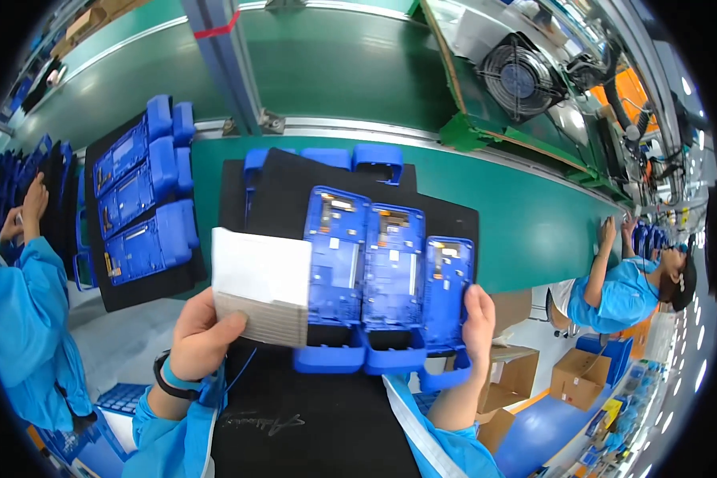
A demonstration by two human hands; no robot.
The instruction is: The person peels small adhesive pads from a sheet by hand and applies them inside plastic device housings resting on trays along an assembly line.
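Note:
My left hand pinches a white sheet with a grey ribbed lower part, thumb on top. The sheet covers part of the black mat and the edge of a blue plastic housing. Beside that lies a second blue housing; both are open shells with small amber flexible strips inside. A third blue housing sits slightly apart at the right. My right hand is closed around its right edge, with some fingers hidden underneath.
More blue housings lie on black mats to the left. Others show behind my mat on the green table. Co-workers sit on both sides. A fan stands at the back right. Cardboard boxes are below right.

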